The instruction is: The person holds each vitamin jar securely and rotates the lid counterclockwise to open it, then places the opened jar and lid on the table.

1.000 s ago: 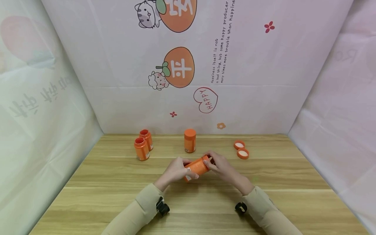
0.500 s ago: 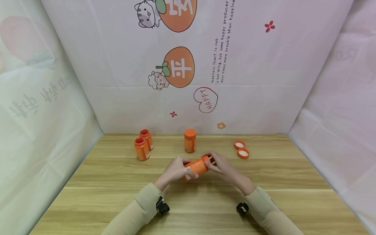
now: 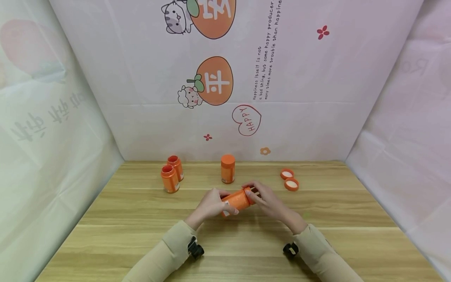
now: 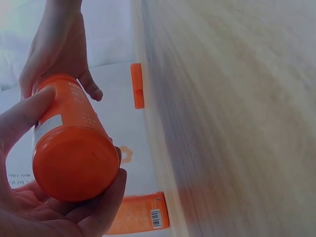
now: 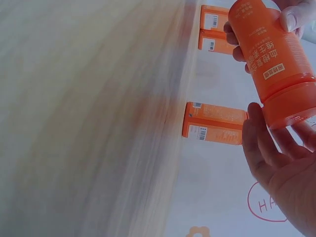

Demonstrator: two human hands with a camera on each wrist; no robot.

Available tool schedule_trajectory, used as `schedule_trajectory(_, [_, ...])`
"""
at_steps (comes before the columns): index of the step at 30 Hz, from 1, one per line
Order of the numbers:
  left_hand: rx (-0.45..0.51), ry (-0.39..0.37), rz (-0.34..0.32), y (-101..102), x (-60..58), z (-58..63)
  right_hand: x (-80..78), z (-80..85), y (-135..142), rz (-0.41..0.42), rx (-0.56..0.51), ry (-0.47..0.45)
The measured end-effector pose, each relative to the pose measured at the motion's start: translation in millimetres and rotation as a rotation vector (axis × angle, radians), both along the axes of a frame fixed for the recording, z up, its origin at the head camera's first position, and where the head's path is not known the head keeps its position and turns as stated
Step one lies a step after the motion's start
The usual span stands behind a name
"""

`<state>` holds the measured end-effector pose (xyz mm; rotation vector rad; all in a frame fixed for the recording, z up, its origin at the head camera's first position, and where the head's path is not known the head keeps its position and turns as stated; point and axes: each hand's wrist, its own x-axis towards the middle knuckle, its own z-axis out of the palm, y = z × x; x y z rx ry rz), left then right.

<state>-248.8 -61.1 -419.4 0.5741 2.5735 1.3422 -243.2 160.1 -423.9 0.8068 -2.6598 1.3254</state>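
Observation:
An orange bottle with a white label patch is held tilted above the table, its lid end up to the right. My left hand grips the bottle's body near the base, thumb on the near side. At the other end, my right hand has its fingers and thumb around the orange lid. In the right wrist view the lid sits on the bottle's neck. Whether it is screwed tight cannot be told. The left wrist view looks onto the bottle's round base.
Behind the hands a lidded orange bottle stands upright. Two lidless bottles stand side by side at the back left. At the back right, two orange lids lie with their pale insides up. A printed white sheet backs the wooden table.
My right fingers and thumb have shifted slightly around the lid. The left hand and the bottle stay almost still. The other bottles and lids have not moved.

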Motion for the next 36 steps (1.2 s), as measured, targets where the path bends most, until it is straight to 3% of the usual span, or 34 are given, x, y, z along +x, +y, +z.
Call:
schedule_trajectory(9, [0.003, 0.020, 0.002, 1.8, -0.5, -4.3, -1.3, 0.5, -1.5, -0.061, -0.003, -0.023])
schedule_trajectory(17, [0.006, 0.017, 0.052, 4.6, 0.8, -2.1, -3.4, 3.1, -0.4, -0.114, -0.007, -0.078])
schedule_trajectory(28, [-0.016, 0.034, 0.100, 6.1, 0.7, -0.9, -5.0, 4.7, 0.1, -0.166, -0.049, -0.357])
schedule_trajectory(36, [-0.026, 0.042, 0.114, 6.3, 1.1, -0.7, -0.8, 10.1, -0.8, -0.157, -0.086, -0.425])
